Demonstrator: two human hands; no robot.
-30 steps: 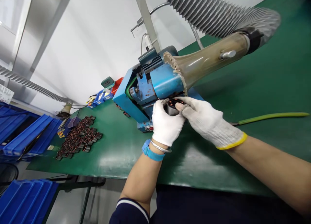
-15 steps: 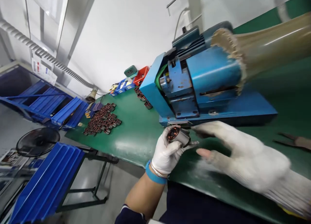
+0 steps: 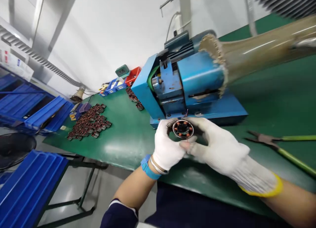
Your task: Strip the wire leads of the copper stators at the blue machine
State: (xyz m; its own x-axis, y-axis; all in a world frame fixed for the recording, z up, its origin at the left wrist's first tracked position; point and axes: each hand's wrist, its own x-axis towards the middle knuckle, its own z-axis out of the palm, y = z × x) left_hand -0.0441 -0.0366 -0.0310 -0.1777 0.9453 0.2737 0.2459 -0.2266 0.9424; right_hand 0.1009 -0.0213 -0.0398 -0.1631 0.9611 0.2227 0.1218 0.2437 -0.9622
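Both my gloved hands meet in front of a blue machine (image 3: 182, 83) on the green bench. My left hand (image 3: 166, 145) is closed around a small round stator (image 3: 183, 128) with copper windings, its open face turned up toward me. My right hand (image 3: 217, 147) is closed on the same stator from the right, fingers curled under and beside it. A thin wire end sticks up from the stator toward the machine's base.
A pile of several wound stators (image 3: 89, 125) lies at the bench's left end. Green-handled pliers (image 3: 278, 143) rest at the right. A clear suction hood (image 3: 259, 50) joins the machine. Blue bins (image 3: 37, 109) and small trays (image 3: 116, 84) stand at the left and back.
The stator came away from the machine's slot toward me. My right hand let go half a second ago, swung out, and has returned to grip it. The view shifted left.
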